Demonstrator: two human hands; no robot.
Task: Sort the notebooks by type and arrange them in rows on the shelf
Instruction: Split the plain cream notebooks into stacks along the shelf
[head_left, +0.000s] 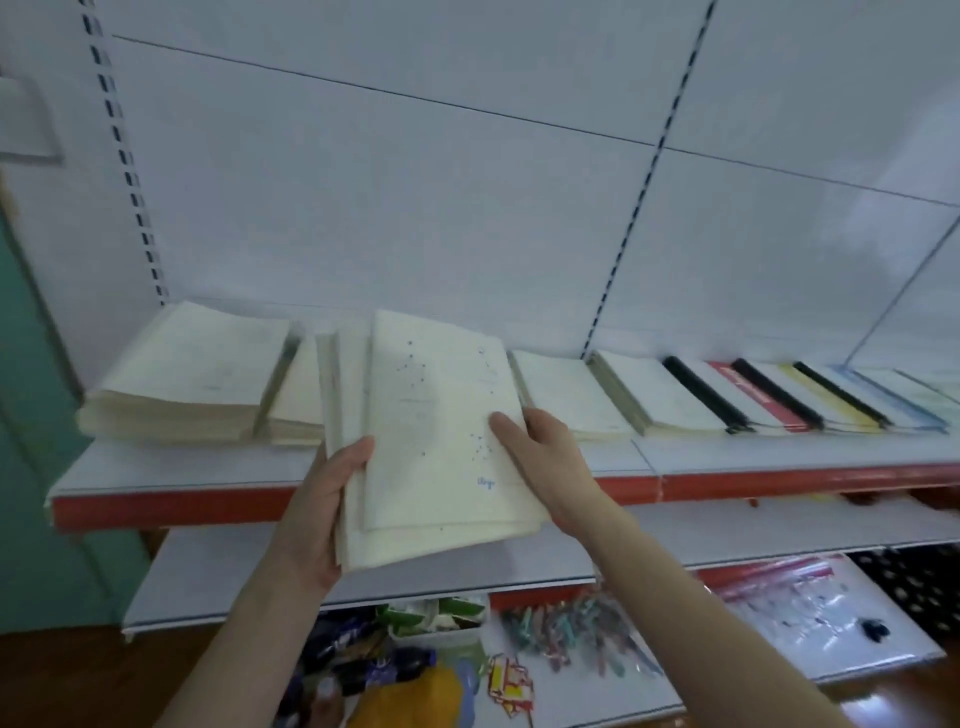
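Head view shows a stack of cream notebooks (436, 441) with dotted star-pattern covers, held in the air just in front of the shelf (701, 454). The left hand (324, 499) wraps its left edge, thumb over the top. The right hand (545, 462) clamps the right edge with its thumb pressed on the cover, its fingers hidden beneath. Cream piles (192, 374) lie on the shelf at the left, more cream books (566, 395) to the right, and black-spined notebooks (753, 400) run further right. The step looks like setting this stack down among the matching cream ones, probably in the gap behind it. The held books are fanned and slightly askew, so square their edges first. Then lower the stack flat and slide it back in line with its neighbours, keeping both grips firm so nothing slips out.
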